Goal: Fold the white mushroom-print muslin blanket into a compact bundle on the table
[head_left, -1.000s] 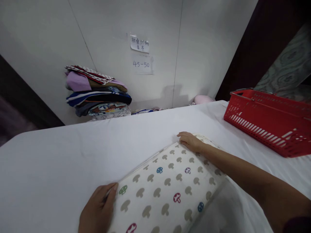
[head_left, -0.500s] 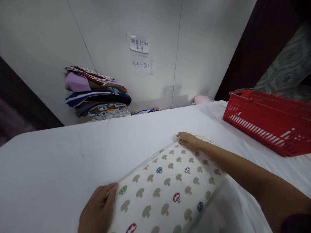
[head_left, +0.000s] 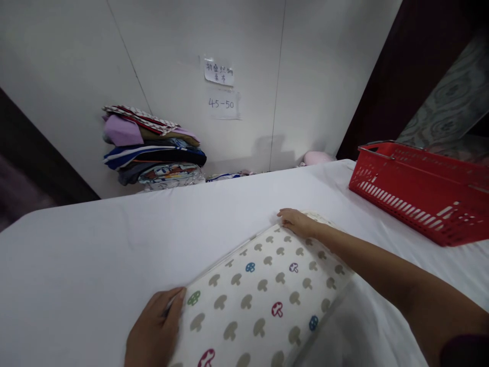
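A white cloth (head_left: 263,285) printed with grey mushrooms and a few coloured ones lies folded in layers before me. My left hand (head_left: 156,323) is closed on its near left corner, thumb on top and fingers curled around the edge. At the far corner, my right hand (head_left: 298,223) grips the edge, its fingertips reaching just past it. More of the patterned cloth shows behind my right wrist. The cloth's far edge runs straight between both hands.
A white-covered table (head_left: 95,255) lies under the cloth. On the right stands a red plastic basket (head_left: 416,188) with a metal handle. A stack of folded fabrics (head_left: 153,148) rises beyond the far edge by the wall, with a pink object (head_left: 318,157) farther right.
Almost nothing differs. Both hands keep their places on the cloth, and the view has shifted very slightly.
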`<move>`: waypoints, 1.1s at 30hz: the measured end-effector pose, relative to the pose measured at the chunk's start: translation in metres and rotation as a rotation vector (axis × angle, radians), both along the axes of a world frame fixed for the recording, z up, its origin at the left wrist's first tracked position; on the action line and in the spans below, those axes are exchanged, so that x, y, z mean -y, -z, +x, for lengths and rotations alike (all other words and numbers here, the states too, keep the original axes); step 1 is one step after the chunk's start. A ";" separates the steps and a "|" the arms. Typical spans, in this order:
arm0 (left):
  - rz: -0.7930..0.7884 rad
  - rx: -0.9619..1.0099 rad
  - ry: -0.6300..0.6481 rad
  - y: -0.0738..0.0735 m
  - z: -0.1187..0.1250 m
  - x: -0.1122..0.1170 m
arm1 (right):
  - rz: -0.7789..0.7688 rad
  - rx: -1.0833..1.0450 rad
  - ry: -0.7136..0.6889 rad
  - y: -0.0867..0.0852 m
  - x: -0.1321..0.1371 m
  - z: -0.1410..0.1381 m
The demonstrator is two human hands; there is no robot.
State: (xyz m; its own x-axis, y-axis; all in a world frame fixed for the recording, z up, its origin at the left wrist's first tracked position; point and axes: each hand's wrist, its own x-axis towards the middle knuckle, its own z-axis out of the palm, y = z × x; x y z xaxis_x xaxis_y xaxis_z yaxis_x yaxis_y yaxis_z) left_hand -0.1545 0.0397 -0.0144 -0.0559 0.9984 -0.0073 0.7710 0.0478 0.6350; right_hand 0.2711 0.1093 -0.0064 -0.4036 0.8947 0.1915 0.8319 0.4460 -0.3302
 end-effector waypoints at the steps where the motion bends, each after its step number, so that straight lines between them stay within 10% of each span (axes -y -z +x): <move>1: 0.000 0.004 0.002 0.000 0.000 0.000 | 0.017 -0.012 0.006 0.000 0.000 0.000; 17: 0.013 -0.001 0.013 0.006 -0.002 0.000 | -0.113 0.097 0.161 0.000 -0.005 0.023; 33: -0.025 -0.069 -0.036 0.000 0.003 0.002 | -0.176 -0.138 0.684 0.013 0.013 0.082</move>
